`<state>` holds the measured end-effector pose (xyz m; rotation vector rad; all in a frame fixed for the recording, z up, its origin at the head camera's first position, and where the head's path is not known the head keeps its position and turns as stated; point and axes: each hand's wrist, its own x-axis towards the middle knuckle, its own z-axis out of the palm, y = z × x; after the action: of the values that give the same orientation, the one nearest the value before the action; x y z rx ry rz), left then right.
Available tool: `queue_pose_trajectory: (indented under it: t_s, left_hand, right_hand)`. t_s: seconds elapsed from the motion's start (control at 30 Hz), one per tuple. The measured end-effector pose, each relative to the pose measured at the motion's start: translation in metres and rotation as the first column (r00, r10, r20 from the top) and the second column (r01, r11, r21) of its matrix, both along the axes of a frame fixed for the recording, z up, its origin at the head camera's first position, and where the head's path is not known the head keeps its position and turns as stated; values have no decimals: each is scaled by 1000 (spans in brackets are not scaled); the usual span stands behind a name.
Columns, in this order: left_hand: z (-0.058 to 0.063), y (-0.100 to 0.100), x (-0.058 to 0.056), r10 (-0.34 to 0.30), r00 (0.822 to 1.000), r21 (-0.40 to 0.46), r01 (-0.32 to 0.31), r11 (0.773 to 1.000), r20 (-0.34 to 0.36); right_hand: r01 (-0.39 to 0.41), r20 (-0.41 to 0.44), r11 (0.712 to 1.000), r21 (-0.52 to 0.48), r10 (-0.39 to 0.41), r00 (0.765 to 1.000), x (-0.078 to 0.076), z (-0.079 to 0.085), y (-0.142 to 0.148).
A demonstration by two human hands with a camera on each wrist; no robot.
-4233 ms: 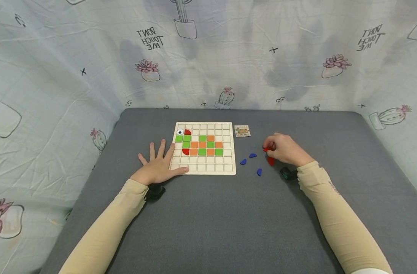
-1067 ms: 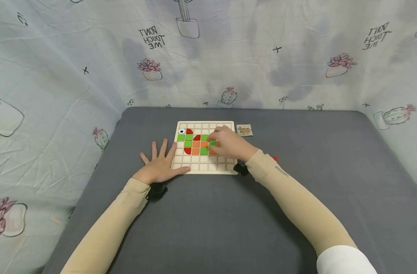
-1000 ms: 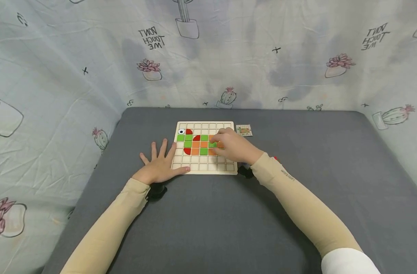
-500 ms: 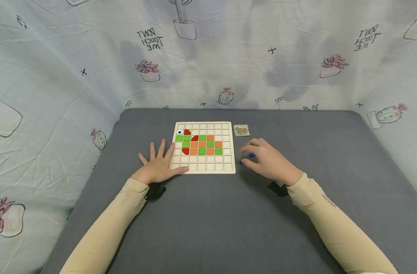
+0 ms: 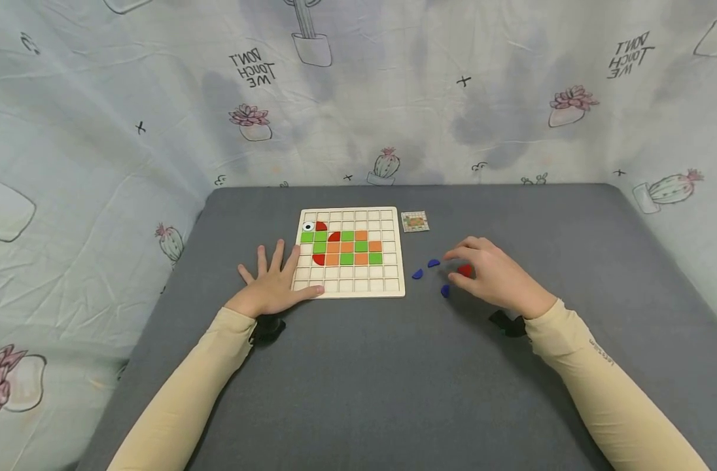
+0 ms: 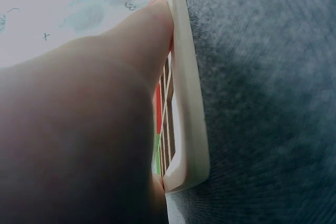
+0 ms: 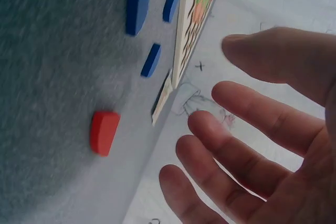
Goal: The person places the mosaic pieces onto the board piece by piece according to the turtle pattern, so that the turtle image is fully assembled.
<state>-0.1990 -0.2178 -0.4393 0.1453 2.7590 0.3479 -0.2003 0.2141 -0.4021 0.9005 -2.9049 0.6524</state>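
My left hand (image 5: 273,282) lies with its fingers spread at the left edge of a wooden grid board (image 5: 358,286), the thumb resting on the board's front left corner. Green, orange and red tiles and a white eye tile fill some of the squares, with a red quarter-round tile (image 5: 334,237) beside the upper green one. Over the table to the right hovers my right hand (image 5: 492,276), fingers loosely bent and holding nothing. A loose red quarter-round tile (image 7: 105,132) lies below it. Close to its fingertips are blue half-round tiles (image 5: 433,263).
A small pattern card (image 5: 415,222) lies at the board's far right corner. The grey table (image 5: 358,379) reaches back to a hanging cloth printed with cacti. Dark wrist cameras sit under both wrists.
A red quarter-round tile has gone from the right-hand pile onto the board. My right hand has let go of it and moved back right over the loose tiles. The left hand stays put.
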Motion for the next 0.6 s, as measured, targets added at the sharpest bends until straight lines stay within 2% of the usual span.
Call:
queue_pose_trajectory:
  t_s: [0.33, 0.6]
  left_hand:
    - [5, 1, 0, 10, 1000, 11, -10, 1000, 5]
    - [4, 1, 1, -1, 1000, 12, 1, 1000, 2]
  right_hand:
    - [-3, 25, 998, 68, 1, 1000, -6, -3, 12]
    - [113, 79, 981, 159, -127, 989, -4, -5, 16]
